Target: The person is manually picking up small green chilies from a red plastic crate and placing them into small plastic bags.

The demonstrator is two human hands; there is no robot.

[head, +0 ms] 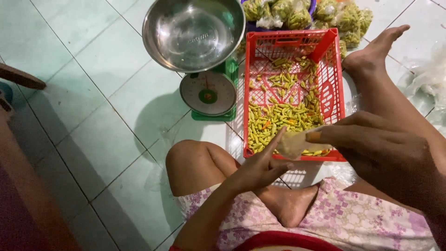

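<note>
I observe the small clear bag (293, 143) of chillies held between both hands, above the near rim of the red crate (332, 69). The right hand (381, 151) is closed on the bag's right end. The left hand (261, 168) touches its left side, index finger extended, grip loose.

The floor (93, 107) is laid with pale green-white glossy tiles in a diagonal grid, and the person sits on it with one foot (371, 51) stretched out beside the crate. Directly on it stand a green dial scale (211, 100) carrying a steel bowl (193, 32), and just right of that a red plastic crate (337, 83) holding small green and yellow chillies (278, 118). Behind the crate lie filled clear bags of chillies (350, 18), and crumpled clear plastic (429, 76) lies at the right edge.
</note>
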